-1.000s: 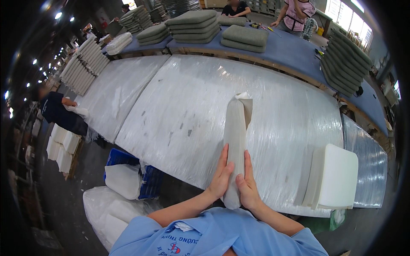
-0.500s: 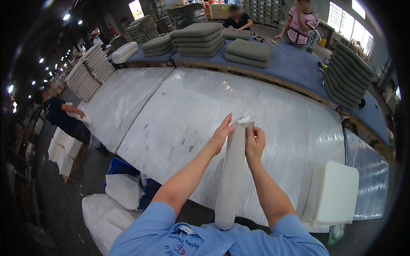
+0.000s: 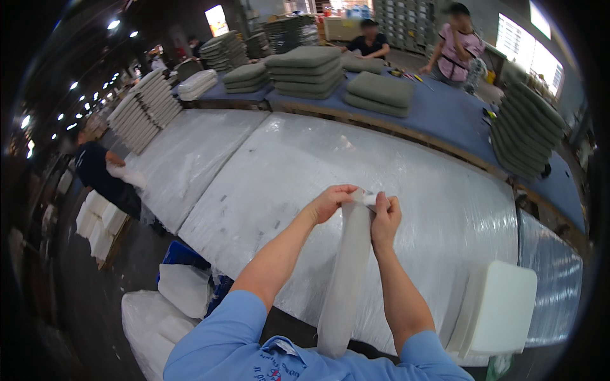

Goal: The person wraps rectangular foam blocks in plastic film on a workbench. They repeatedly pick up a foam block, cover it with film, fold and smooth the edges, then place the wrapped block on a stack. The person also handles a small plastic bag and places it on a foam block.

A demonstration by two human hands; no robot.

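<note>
Pinching the top end of a long white fabric sleeve: my left hand and right hand both closed on its mouth, above the plastic-covered table. Sleeve hangs toward my chest. Risk: thin fabric slipping from fingertips, mouth closing, if grip loosens.

A long table spans the middle of the frame. Over its near edge, at lower centre, a left hand and a right hand meet on the upper end of a long pad. A foam block leans at lower right. Cushion stacks lie behind, at the top. Bags lie lower left.
</note>
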